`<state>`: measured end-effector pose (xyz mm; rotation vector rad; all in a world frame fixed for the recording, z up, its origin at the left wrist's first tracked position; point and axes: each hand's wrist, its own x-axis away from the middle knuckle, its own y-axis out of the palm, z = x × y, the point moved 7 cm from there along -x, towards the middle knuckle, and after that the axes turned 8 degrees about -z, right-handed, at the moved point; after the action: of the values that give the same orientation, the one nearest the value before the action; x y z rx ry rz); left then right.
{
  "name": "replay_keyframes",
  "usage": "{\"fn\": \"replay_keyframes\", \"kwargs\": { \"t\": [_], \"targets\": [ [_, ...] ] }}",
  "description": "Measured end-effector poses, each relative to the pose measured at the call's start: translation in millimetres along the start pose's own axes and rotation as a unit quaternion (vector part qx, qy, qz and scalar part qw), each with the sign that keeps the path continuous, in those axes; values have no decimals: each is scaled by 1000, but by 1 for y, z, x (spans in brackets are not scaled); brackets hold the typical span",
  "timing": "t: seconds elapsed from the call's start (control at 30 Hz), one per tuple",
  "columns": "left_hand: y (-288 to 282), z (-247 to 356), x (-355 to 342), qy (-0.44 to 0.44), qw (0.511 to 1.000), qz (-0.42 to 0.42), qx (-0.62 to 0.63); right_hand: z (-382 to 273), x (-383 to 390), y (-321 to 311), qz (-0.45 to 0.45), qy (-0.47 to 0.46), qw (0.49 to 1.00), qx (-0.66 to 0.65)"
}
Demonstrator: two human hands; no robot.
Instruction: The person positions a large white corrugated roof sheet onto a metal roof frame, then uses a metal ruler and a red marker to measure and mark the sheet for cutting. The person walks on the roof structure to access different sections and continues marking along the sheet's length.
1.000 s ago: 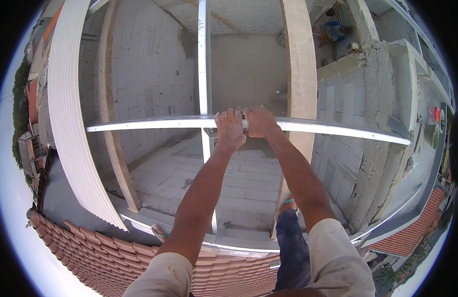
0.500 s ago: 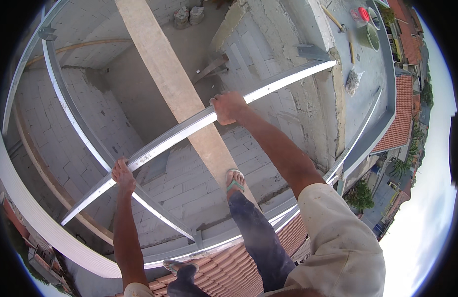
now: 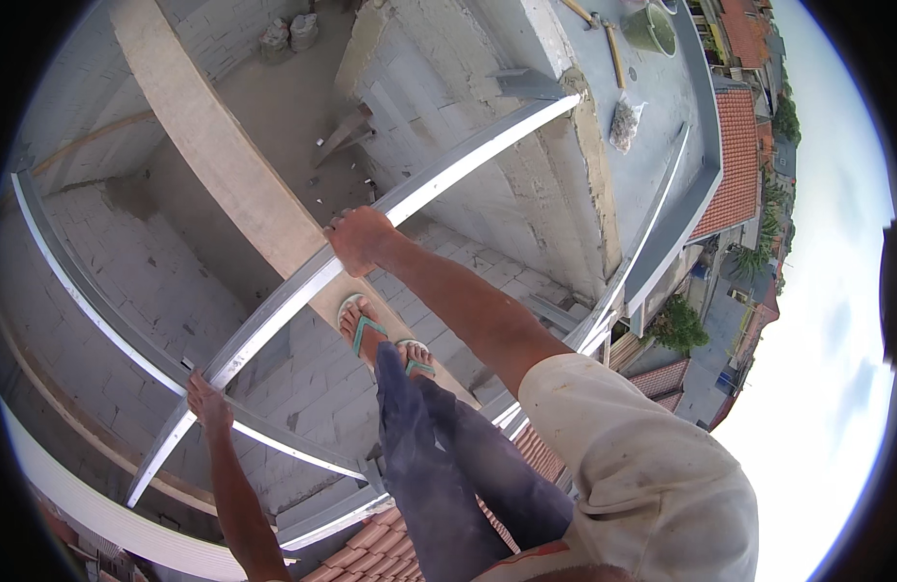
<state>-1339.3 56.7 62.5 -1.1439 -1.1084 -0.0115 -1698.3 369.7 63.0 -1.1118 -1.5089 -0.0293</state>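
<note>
Right hand is clamped on a metal rail above a wooden beam. Left hand seems to grip the rail's lower end.

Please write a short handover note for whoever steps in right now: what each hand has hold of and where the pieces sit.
Right hand: closed around the long grey metal rail, near its middle.
Left hand: gripping the same rail near its lower end, where it crosses a second metal rail.
The rail's far end rests on the block wall top. A wooden beam runs beneath, and both sandalled feet stand on it, above an open room.
Done: rail spans the opening.
Left: no fixing is visible on it; both hands steady it.
</note>
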Motion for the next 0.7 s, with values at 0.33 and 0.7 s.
{"fn": "replay_keyframes", "kwargs": {
  "t": [0.33, 0.7],
  "targets": [
    [-8, 101, 8, -16, 999, -21, 45, 1, -3, -2, -22, -2, 999, -36],
    [-9, 129, -1, -28, 993, -42, 107, 2, -8, -5, -30, 24, 997, -65]
  ]
}}
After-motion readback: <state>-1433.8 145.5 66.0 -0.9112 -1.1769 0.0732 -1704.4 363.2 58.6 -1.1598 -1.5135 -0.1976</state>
